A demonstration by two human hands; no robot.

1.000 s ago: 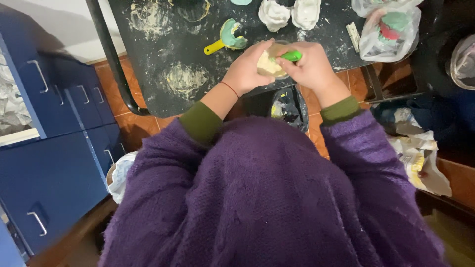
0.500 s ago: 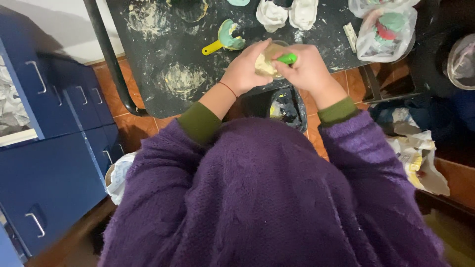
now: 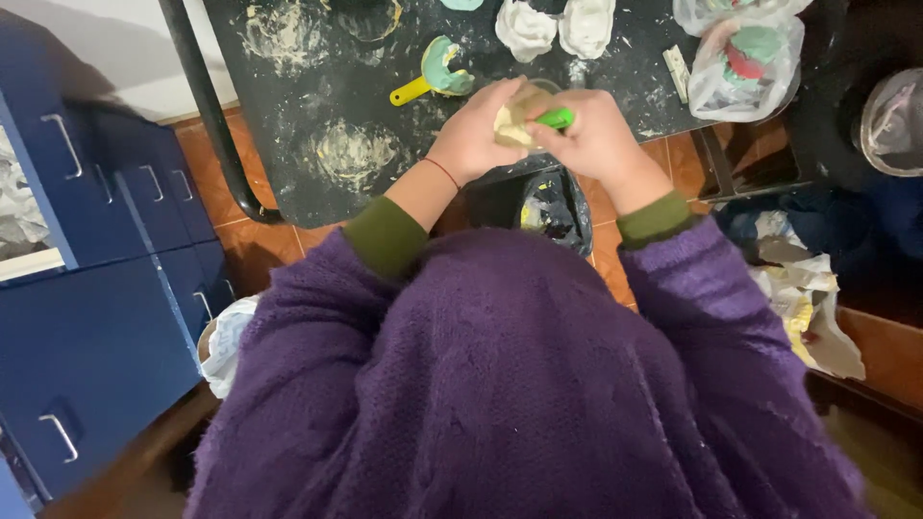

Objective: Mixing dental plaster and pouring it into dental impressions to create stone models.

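Pale cream lump (image 3: 510, 123), irregular and plaster-like, held up just over the near edge of the dark surface (image 3: 288, 144), cupped in the left hand (image 3: 473, 135) with the fingers curled tight around its left side. Green-handled tool (image 3: 555, 118) pressed against the lump from the right, gripped by the right hand (image 3: 601, 135), fingers closed firmly on the handle, only a short green stretch showing between them. Both hands touching across the lump, thin red band on the left wrist, green cuffs under purple sleeves below. Just beyond the hands, a teal scoop with a yellow handle (image 3: 433, 77) lying flat on the surface, near the left hand. Farther back, two white moulded lumps (image 3: 558, 24) side by side at the top edge. To the right of these, a clear plastic bag (image 3: 740, 58) with teal and red pieces inside, resting at the surface corner. White powdery rings and smears scattered over the left half of the surface. Directly under the hands, below the surface edge, a black bag (image 3: 553, 207) with yellowish scraps in it, on the tiled floor. Blue drawer cabinets (image 3: 106, 288) well off to the left; crumpled pale bags (image 3: 803, 308) on the floor to the right.
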